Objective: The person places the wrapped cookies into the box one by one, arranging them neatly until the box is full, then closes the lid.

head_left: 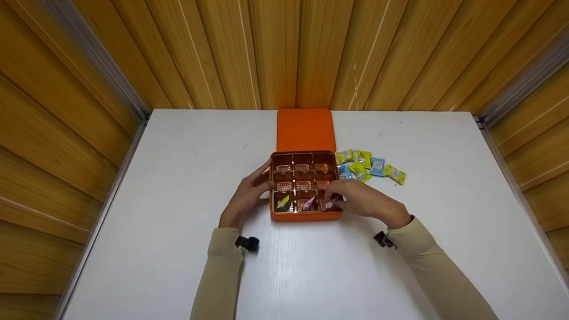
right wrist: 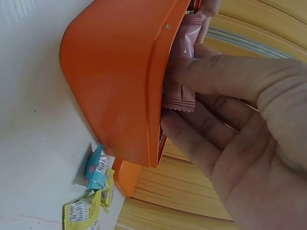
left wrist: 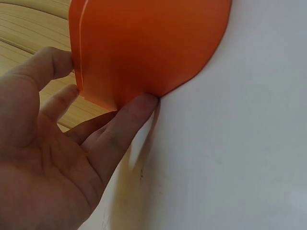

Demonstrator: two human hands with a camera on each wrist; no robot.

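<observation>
An orange tin box [head_left: 306,217] holds a dark divided insert with several compartments; its lid [head_left: 306,130] lies back behind it. In the front row, a yellow-green wrapped candy [head_left: 283,202] lies in the left compartment and a pink one [head_left: 308,203] in the middle. My right hand [head_left: 362,198] pinches another pink wrapped candy [right wrist: 184,62] between thumb and fingers, at the front right compartment. With my left hand [head_left: 246,195] I hold the box's left side; the thumb is at the rim and fingers [left wrist: 139,108] lie against the outer wall.
Several yellow-green and blue wrapped candies, one blue [head_left: 378,166], lie in a loose group right of the box. Everything stands on a white table [head_left: 186,178], with wood-look walls [head_left: 266,53] behind and at both sides.
</observation>
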